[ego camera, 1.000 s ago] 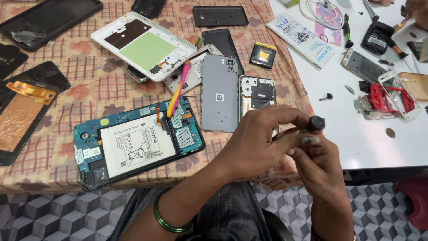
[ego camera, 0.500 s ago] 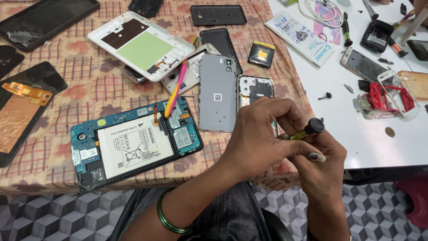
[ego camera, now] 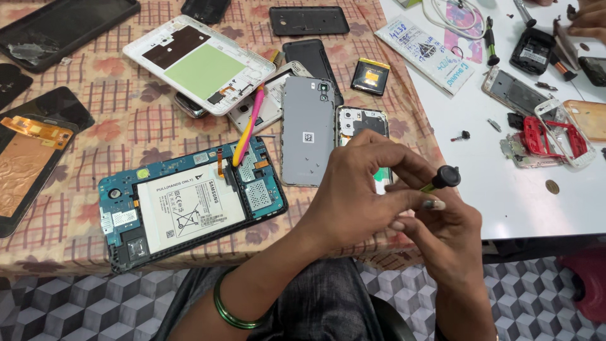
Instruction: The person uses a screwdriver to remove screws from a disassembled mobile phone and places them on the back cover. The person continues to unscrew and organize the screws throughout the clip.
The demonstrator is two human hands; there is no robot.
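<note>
- Black cap of a small screwdriver sticks out above my hands, near the edge of the tabletop; its yellow-green shaft goes down between my fingers.
- My left hand is closed around the shaft, fingers bent over it.
- My right hand is pressed against the left one from below and touches the same tool; both hands are together.
- Opened tablet lies to the left on the checked cloth; its blue frame holds a white battery and metal shields.
- Pink and yellow pry tool rests across its upper edge.
- Grey phone back cover lies just behind my hands.
</note>
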